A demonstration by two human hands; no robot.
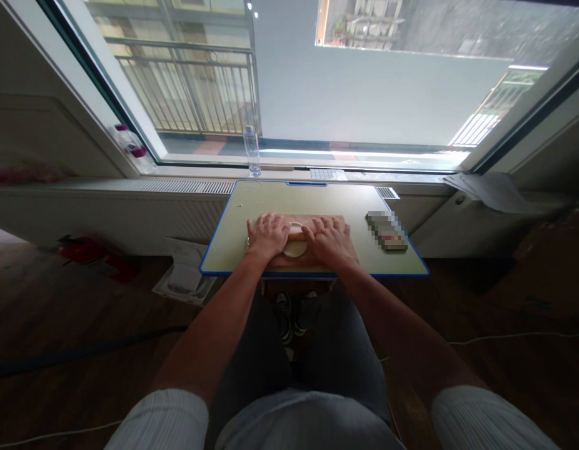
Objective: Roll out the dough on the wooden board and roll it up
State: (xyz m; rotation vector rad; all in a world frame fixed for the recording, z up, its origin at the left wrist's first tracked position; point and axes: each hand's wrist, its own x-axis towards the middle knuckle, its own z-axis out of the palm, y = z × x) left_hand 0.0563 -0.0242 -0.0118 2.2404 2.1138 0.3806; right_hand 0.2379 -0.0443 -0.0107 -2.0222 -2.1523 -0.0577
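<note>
Both hands lay flat and open on a rolling pin, the left hand and right hand pressing its ends over a pale dough disc on a wooden board at the near middle of the table.

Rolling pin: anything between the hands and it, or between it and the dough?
Nothing visible. Left hand and right hand lie flat on the rolling pin, palms down, one on each end. The pin rests directly on the dough disc on the wooden board. Bottle and blurred box stand well clear.
</note>
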